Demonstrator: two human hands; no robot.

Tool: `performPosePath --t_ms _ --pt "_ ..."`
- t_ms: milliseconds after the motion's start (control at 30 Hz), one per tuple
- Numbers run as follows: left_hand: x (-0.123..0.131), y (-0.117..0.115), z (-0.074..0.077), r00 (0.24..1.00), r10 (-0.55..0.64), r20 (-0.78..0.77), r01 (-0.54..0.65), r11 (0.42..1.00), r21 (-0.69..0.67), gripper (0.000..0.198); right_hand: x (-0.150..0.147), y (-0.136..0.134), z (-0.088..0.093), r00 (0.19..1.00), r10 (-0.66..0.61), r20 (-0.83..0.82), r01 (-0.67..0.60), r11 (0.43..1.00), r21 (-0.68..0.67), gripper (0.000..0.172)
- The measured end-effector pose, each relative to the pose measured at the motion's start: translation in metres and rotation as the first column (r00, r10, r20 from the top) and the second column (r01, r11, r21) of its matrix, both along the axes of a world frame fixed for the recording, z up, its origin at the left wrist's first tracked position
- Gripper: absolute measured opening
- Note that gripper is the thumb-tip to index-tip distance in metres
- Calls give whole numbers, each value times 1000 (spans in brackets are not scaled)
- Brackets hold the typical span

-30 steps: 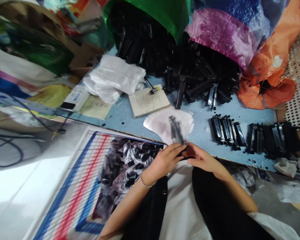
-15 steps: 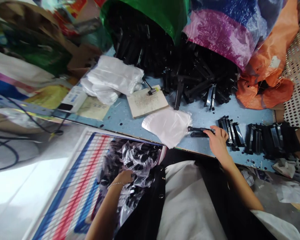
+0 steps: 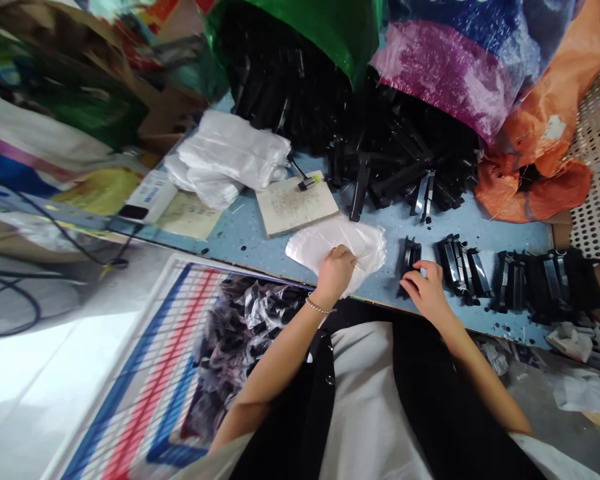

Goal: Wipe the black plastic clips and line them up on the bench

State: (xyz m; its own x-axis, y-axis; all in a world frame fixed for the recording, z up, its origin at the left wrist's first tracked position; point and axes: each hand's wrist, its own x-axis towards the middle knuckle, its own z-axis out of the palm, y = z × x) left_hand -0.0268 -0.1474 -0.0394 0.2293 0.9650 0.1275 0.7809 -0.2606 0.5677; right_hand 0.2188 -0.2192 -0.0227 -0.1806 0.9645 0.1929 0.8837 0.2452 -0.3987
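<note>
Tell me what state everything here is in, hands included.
Left hand: fingers curled, on the white plastic sheets.
White plastic sheets: spread flat.
Right hand: fingers bent, at the nearest black pieces; grip unclear.
Black row: pieces side by side.
Green bag: open.
Orange sack: crumpled.
Striped container: open, filled with plastic-wrapped pieces.

No text can be read, not even the box label (image 3: 151, 193).

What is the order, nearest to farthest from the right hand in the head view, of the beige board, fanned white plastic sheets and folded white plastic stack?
1. Fanned white plastic sheets: left of the right hand, partly covered by the left hand.
2. Beige board: farther left, beyond the sheets.
3. Folded white plastic stack: farthest left.
</note>
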Motion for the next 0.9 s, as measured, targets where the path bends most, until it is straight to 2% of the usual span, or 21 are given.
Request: performPosePath --t_ms 67,167,233,267,300,333,400,433,500,567,600,633,700,733,800,900 --pt "-10 6 0 988 80 131 -66 992 -109 15 14 -5 -3 991 -134 -19 134 991 -18 39" --pt "-25 10 3 942 158 295 -79 961 -264 15 31 -7 -2 944 -328 -26 319 932 -172 58" --pt "-29 10 4 907 215 361 -92 940 -328 7 36 -5 1 917 -390 -81 350 886 -305 54" --pt "-30 10 3 895 232 382 -99 936 -339 6 36 -4 4 893 -421 -158 337 860 -383 49" --pt "-29 9 1 891 226 395 -93 940 -327 9 33 -4 6 849 -452 -276 289 832 -473 45" --pt "-28 8 -1 896 190 402 -71 954 -292 12 28 -4 8 765 -485 -424 184 795 -577 41" --pt "-26 6 -6 919 61 389 9 985 -175 23 9 -7 9 504 -562 -656 -142 695 -705 34" --pt "-26 6 -8 929 0 371 45 993 -113 28 -3 -9 7 395 -590 -704 -296 644 -705 32" --pt "-27 5 -11 946 -49 321 57 998 -14 36 -28 -10 0 278 -637 -719 -533 520 -667 31" --pt "-30 2 -9 962 -45 268 28 997 67 40 -48 -7 -9 192 -703 -685 -710 382 -591 32" --pt "-32 -1 -7 969 -53 241 26 993 116 41 -55 -4 -13 119 -748 -653 -792 326 -517 31" --pt "-32 -6 -3 974 -79 213 43 985 169 43 -59 0 -17 36 -790 -612 -853 295 -431 30" --pt "-31 -22 7 967 -198 158 150 950 274 47 -63 6 -22 -103 -834 -542 -902 308 -303 26" --pt "-29 -31 13 953 -270 134 218 925 311 50 -64 9 -22 -138 -838 -528 -909 318 -268 24" --pt "-24 -50 25 917 -381 118 321 881 347 55 -63 10 -21 -170 -824 -541 -916 335 -222 24" --pt "-22 -68 37 908 -380 178 298 883 363 60 -60 4 -15 -190 -791 -582 -914 359 -188 28"
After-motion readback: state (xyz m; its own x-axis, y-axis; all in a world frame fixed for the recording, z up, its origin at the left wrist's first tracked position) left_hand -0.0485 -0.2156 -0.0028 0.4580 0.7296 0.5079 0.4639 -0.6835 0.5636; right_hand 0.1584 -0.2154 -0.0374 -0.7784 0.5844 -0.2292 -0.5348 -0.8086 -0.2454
